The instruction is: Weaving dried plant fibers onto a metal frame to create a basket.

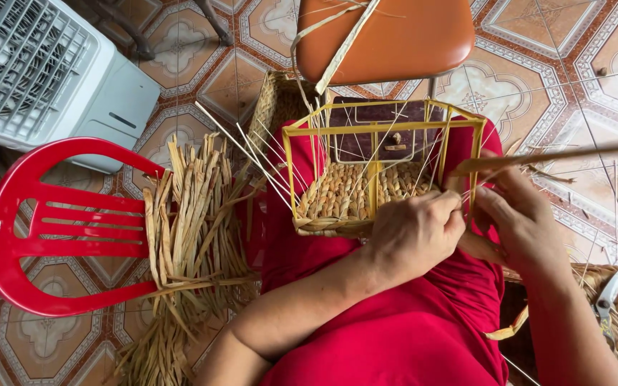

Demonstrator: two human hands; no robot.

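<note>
While weaving: hands (466, 229) on basket (345, 200)

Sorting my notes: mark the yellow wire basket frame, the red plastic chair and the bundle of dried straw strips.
yellow wire basket frame (384, 127), head view, top front bar.
red plastic chair (8, 246), head view, curved backrest rim.
bundle of dried straw strips (191, 214), head view, middle.

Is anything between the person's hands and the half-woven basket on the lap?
Nothing visible. The left hand rests on the basket by its yellow wire frame; the right hand pinches a straw strand at its right side.
</note>
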